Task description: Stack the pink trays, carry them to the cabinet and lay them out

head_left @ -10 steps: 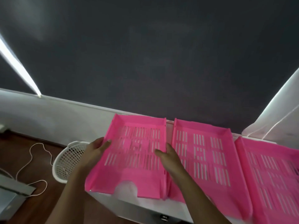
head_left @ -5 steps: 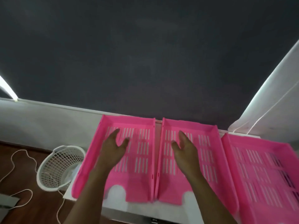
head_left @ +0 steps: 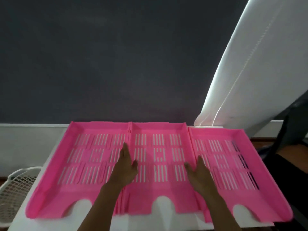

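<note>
We see three trays side by side on cabinet point(head_left: 166, 222). Left hand point(head_left: 125, 170) flat over left tray point(head_left: 86, 157)/middle tray point(head_left: 160, 155) seam, right hand point(head_left: 199, 175) over middle/right tray point(head_left: 233, 164) seam; fingers straight, together, gripping nothing.

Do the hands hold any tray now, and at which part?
Nothing is held. The left hand and right hand lie open and flat over the side walls of the middle tray.
</note>
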A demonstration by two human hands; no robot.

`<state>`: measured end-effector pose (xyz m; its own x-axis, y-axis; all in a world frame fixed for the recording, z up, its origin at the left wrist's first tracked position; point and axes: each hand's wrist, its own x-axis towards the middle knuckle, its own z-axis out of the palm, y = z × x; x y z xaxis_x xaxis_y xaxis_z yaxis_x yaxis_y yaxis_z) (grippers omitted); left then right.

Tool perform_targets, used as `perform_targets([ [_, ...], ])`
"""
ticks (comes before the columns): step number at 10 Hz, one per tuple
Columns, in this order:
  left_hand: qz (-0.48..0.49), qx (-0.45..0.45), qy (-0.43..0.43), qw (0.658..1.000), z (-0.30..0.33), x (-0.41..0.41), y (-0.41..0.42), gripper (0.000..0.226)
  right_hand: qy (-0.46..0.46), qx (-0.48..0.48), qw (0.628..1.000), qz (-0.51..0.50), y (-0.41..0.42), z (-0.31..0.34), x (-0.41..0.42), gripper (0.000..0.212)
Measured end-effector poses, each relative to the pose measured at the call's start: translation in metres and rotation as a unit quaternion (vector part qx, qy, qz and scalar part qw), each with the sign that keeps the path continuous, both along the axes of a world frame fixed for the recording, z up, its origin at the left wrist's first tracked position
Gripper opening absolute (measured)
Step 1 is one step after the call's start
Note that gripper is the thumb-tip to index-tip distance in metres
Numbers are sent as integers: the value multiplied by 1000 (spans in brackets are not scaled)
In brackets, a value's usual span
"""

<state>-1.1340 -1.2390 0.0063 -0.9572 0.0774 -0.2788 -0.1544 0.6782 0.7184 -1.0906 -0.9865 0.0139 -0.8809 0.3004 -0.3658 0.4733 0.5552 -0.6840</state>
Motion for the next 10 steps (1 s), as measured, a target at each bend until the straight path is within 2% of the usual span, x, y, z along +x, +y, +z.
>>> perform_targets([
  [2,30,-20,32,999,-17,-2,2,75,-4,32,999,44,9,-9,-15,73],
  [3,44,-29,43,998,-24,-3,2,79,-2,49,998,27,11,-18,-19,72],
  [8,38,-71,27,996,-23,-18,3,87,30,9,998,50,19,-21,-50,69],
  [9,34,-40,41,998,-8,-14,6,79,59,-47,997,33,17,-9,-45,72],
  [10,40,-56,129,989,2,14,2,74,136,-17,991,-1,26,1,-18,75],
])
